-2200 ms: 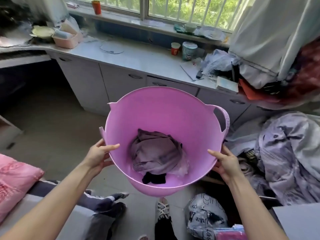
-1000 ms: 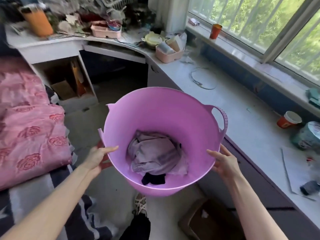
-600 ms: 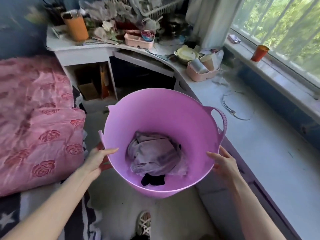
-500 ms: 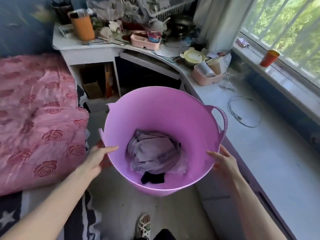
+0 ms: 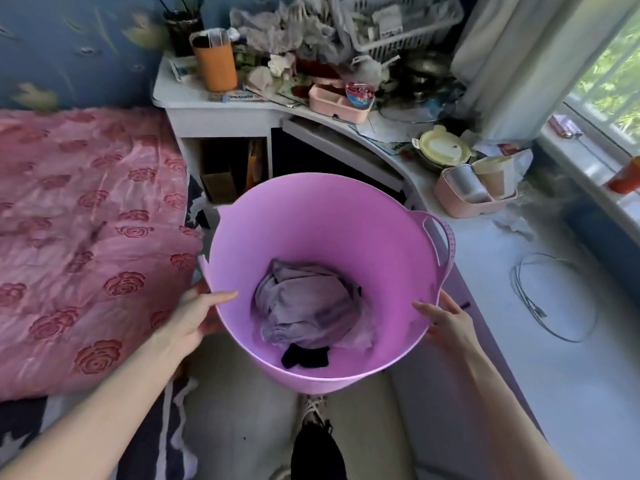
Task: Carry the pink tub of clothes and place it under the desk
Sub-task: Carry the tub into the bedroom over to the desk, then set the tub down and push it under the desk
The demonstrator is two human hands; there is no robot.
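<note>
I hold the pink tub (image 5: 311, 220) in the air in front of me, above the floor. Crumpled lilac clothes (image 5: 304, 306) and a small black item (image 5: 304, 356) lie in its bottom. My left hand (image 5: 194, 317) grips the tub's left rim, thumb over the edge. My right hand (image 5: 446, 320) presses the right side just below the loop handle (image 5: 440, 237). The white corner desk (image 5: 221, 116) stands ahead, with a dark opening (image 5: 311, 161) beneath its curved top, right behind the tub.
A bed with a pink rose quilt (image 5: 86, 237) fills the left. Clutter covers the desk: an orange cup (image 5: 214, 60), pink trays (image 5: 474, 199), a wire basket (image 5: 401, 22). The counter (image 5: 554, 341) runs along the right with a wire loop (image 5: 550, 296). My shoe (image 5: 311, 410) is on the floor.
My view has swung left from the window counter to the corner desk and bed, and come closer to the desk. Both hands keep the same hold on the tub.
</note>
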